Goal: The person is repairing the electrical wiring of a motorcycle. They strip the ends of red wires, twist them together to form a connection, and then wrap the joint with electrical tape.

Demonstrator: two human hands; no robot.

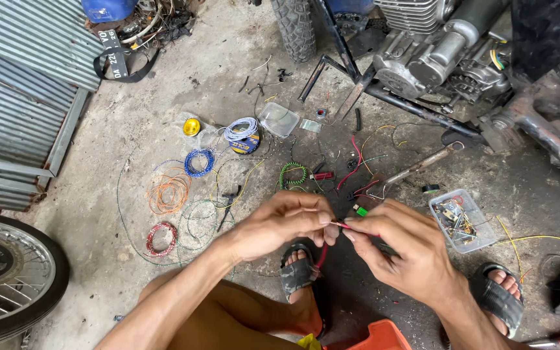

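Down at the far left, a spoked wheel with its tyre lies on the concrete floor beside a wall of corrugated metal sheets. Next come loose coils of wire spread over the floor: a red coil, an orange coil, a blue coil, a white coil and, further on, a green coil, with a small yellow round part in a clear bag near the blue one. Near the middle, the left hand has its grip pinched narrow, thumb and fingertips closed on a thin red wire. This wire runs across the small gap to the right hand, whose grip is likewise pinched tight on the wire's other stretch; the two hands sit just beside each other above a foot in a dark sandal. A length of the red wire hangs down below the left hand toward that sandal. Beyond the hands, a clear plastic lid lies near the white coil. To the right, a clear plastic box of small parts rests on the floor near the right hand, and behind it stands a motorcycle engine in its frame. An orange object shows at the bottom edge.
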